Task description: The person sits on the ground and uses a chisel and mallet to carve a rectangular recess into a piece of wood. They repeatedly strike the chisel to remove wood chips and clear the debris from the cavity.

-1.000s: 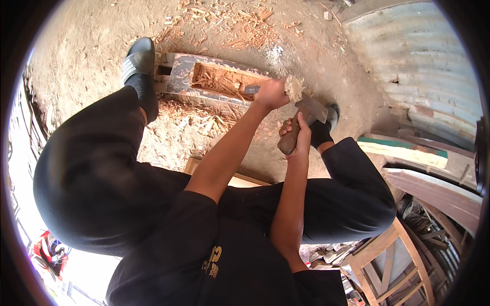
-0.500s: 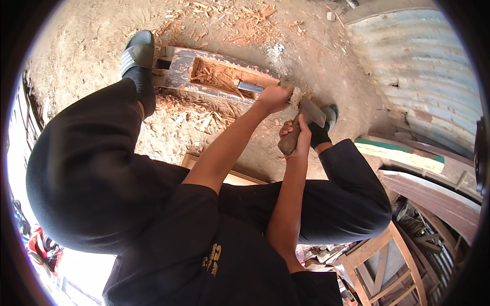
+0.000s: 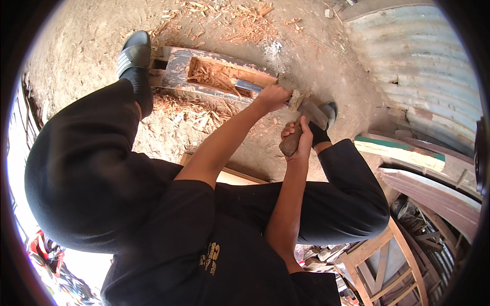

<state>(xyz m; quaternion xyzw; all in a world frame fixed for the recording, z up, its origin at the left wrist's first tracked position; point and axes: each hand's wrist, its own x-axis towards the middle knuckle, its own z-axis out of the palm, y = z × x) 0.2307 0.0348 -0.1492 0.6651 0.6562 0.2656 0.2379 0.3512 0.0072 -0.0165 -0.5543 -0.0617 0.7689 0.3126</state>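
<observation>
My left hand (image 3: 273, 98) is closed round the handle of a chisel, whose flat metal blade (image 3: 248, 85) points left into a rectangular hollow cut in a timber block (image 3: 177, 64). The block has worn dark paint, and chips lie loose inside the hollow. My right hand (image 3: 301, 138) grips the short wooden handle of a mallet (image 3: 312, 113). The mallet's frayed, pale face is right by the butt of the chisel handle; whether they touch, I cannot tell.
Wood chips (image 3: 199, 115) litter the dirt floor around the block. My sandalled left foot (image 3: 133, 53) is at the block's left end. Corrugated metal sheeting (image 3: 418, 61) stands at the right. Boards (image 3: 434, 196) and a wooden frame (image 3: 383, 260) are stacked at the lower right.
Both hands keep their grip on the chisel and mallet. The block and left hand appear shifted slightly left in view; the mallet has barely moved.
</observation>
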